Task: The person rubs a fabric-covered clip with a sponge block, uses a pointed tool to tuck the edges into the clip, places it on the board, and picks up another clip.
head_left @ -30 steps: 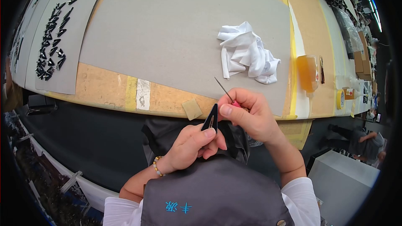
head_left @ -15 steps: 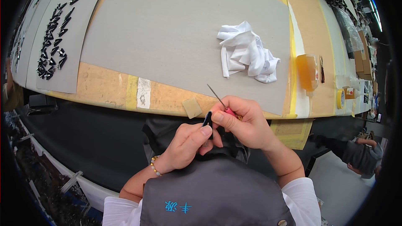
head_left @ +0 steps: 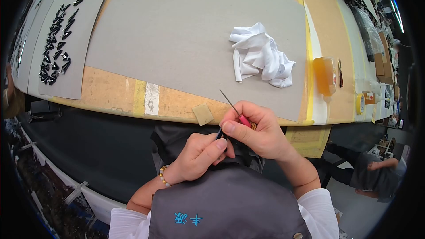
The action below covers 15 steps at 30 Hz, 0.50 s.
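Just beyond the table's front edge, my left hand [head_left: 199, 152] is closed on a small dark tab [head_left: 220, 133], which is now turned almost edge-on and mostly covered by my fingers. My right hand [head_left: 259, 132] is closed around an awl with a pinkish-red handle [head_left: 243, 120]. Its thin metal spike points up and to the left, away from the tab. The thumb and index fingertips of that hand meet at the tab's upper end. A tan square block [head_left: 202, 114] lies on the table edge close to both hands.
A crumpled white cloth [head_left: 265, 55] lies on the grey board [head_left: 177, 48]. To its right stand a bottle of amber liquid [head_left: 325, 76] and a yellow tape roll [head_left: 361, 104]. Several black pieces [head_left: 55, 48] lie at left, more at the top. Another person [head_left: 376, 172] is at right.
The dark tab has tilted from showing its flat face to nearly edge-on, and my right fingertips have shifted slightly down and left. The person at right has moved.
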Tool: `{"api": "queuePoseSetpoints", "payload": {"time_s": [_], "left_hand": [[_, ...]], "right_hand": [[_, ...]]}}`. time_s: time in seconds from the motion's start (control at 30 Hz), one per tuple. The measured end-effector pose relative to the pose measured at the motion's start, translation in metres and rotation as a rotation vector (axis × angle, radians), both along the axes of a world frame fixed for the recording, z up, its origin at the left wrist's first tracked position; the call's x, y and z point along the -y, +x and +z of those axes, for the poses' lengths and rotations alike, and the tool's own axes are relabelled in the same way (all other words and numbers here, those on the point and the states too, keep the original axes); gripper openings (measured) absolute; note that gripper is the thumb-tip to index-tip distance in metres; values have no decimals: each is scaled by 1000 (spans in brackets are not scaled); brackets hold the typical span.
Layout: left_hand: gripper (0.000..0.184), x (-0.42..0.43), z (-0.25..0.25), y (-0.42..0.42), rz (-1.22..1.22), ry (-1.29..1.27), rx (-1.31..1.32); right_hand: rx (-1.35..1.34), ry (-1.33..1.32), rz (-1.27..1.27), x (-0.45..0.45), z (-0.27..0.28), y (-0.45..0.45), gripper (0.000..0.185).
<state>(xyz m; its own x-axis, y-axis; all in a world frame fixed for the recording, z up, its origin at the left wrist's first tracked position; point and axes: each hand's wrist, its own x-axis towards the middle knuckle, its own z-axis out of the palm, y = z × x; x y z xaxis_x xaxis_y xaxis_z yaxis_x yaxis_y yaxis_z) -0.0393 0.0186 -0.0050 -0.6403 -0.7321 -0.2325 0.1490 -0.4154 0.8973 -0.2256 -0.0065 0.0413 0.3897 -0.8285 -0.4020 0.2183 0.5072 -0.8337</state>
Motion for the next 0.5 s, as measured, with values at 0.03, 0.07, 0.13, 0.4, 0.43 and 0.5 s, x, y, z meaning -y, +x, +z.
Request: {"api": "queuePoseSetpoints", "payload": {"time_s": [0.03,0.07,0.13,0.4,0.43,0.5], "left_hand": [[37,0,-1,0,-5,-27,12],[35,0,-1,0,-10,-54,25],[31,0,0,-1,14,-121,52],[21,0,2,8,141,-38,0],[22,1,7,7,160,66,-68],[24,0,8,10,130,160,-84]], "right_hand": [[-21,14,8,-1,0,1,12],[-42,28,15,-1,0,1,12],[-87,-51,23,-2,0,1,13],[-189,-177,117,-5,-13,-3,14],[-112,-102,97,-5,-12,-3,14],[-17,-35,87,-5,-8,-3,15]]}}
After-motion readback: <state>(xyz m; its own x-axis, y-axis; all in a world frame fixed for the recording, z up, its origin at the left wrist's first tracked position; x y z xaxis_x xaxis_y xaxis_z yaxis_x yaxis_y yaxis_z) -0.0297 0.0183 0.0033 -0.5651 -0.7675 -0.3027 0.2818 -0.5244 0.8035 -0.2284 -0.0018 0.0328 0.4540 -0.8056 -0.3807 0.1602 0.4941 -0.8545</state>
